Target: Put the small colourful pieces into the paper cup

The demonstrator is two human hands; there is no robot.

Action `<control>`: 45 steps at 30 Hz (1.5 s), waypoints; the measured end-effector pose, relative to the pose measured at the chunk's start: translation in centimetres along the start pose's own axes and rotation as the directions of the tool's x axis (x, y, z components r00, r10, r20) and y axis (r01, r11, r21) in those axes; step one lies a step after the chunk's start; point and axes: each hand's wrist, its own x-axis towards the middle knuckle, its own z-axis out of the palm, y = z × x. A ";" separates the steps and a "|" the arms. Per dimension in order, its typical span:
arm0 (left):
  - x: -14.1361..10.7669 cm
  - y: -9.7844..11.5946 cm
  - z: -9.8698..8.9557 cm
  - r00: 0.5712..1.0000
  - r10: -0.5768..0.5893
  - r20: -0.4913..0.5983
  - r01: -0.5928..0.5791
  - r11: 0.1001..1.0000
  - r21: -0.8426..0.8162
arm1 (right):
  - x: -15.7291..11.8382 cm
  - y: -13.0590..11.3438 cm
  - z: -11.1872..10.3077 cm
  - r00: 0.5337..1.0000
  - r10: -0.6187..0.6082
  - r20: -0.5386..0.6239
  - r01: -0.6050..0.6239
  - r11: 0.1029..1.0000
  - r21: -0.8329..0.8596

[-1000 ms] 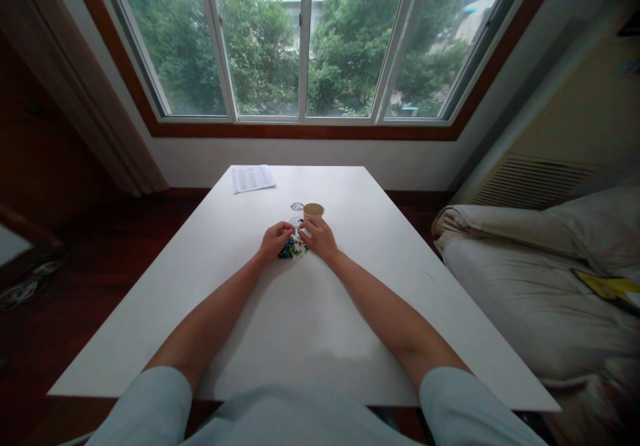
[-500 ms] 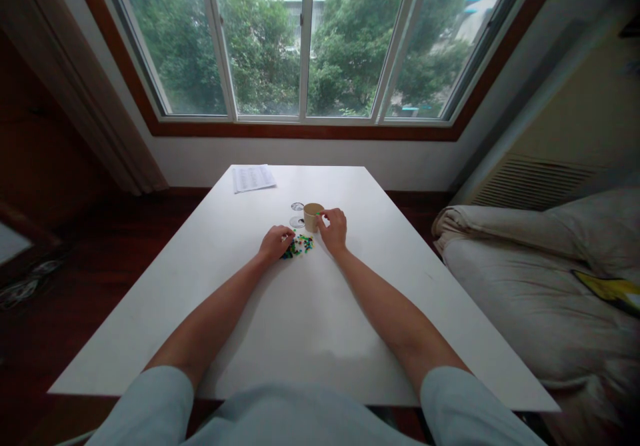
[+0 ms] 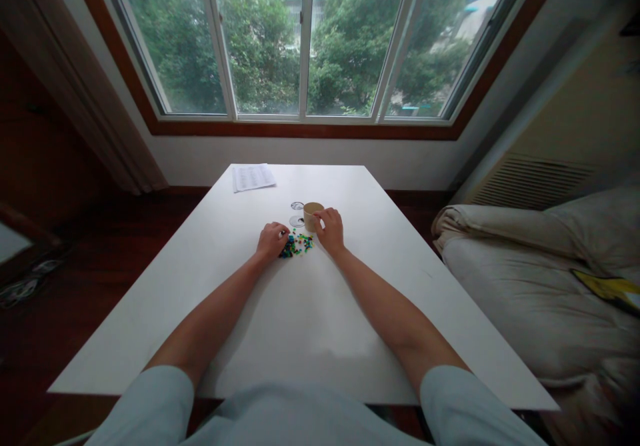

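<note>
A small tan cup stands upright on the white table. My right hand is at its right side, thumb and fingers drawn together by the rim; anything between the fingertips is too small to make out. In front of the cup lies a loose heap of tiny green, blue, black and yellow pieces. My left hand rests at the heap's left edge with its fingers curled and pinched. A tiny dark spot shows at its fingertips, too small to name.
Two round, clear discs with dark markings, a far disc and a near disc, lie left of the cup. Printed sheets are at the table's far left corner. A cushioned seat stands right of the table, below the window.
My left hand has shifted slightly left and away from me, uncovering more of the heap. My right hand has moved slightly left; the green bit at its fingertips no longer shows.
</note>
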 end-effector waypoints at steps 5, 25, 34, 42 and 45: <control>0.1 -0.7 0.1 0.996 -0.054 -0.072 0.055 0.998 0.022 | -0.9 -1.9 0.8 0.966 -0.124 0.228 0.112 0.991 0.067; 0.3 -2.4 0.7 0.993 -0.104 -0.050 0.108 0.991 0.078 | -2.7 0.2 4.0 0.825 -0.249 0.507 0.189 0.968 0.168; 0.2 -2.0 0.3 0.995 -0.094 -0.023 0.097 0.987 0.131 | -2.4 -0.2 3.9 0.780 -0.308 0.546 0.209 0.949 0.236; 0.2 -1.5 0.0 0.992 -0.127 -0.030 0.130 0.967 0.221 | -2.3 -0.5 3.4 0.815 -0.186 0.549 0.115 0.980 0.162; 0.2 -1.6 -0.1 0.995 -0.103 0.013 0.095 0.953 0.289 | -2.2 -0.8 3.1 0.787 -0.132 0.602 0.087 0.991 0.104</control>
